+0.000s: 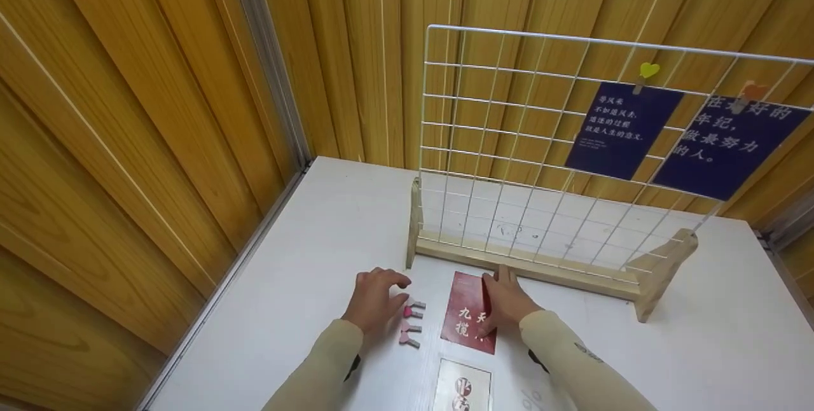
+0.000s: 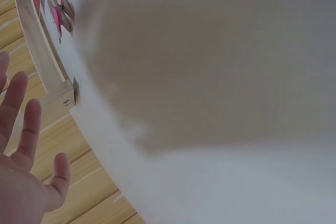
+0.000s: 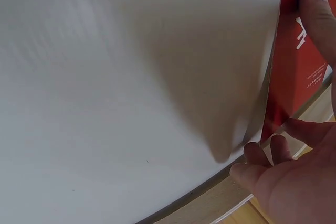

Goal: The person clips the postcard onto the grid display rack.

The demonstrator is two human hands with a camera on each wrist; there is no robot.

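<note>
My right hand (image 1: 506, 303) holds a red card (image 1: 455, 322) with white characters by its right side. In the right wrist view, the thumb lies on the card's face and the other fingers are at its end and edge; that long edge of the card (image 3: 294, 66) stands slightly off the table. My left hand (image 1: 376, 299), fingers spread and gently bent, hovers beside several small clips (image 1: 413, 328) with pink and pale heads. Nothing shows between the fingers of the left hand (image 2: 26, 166) in the left wrist view; its thumb is hidden there.
Behind the hands stands a white wire grid (image 1: 496, 125) on a wooden base (image 1: 528, 268). Two dark blue cards hang on it: one (image 1: 620, 137) by a yellow heart clip (image 1: 648, 70), the other (image 1: 725, 150) by an orange clip (image 1: 753, 90). A pale card (image 1: 448, 385) lies nearer me.
</note>
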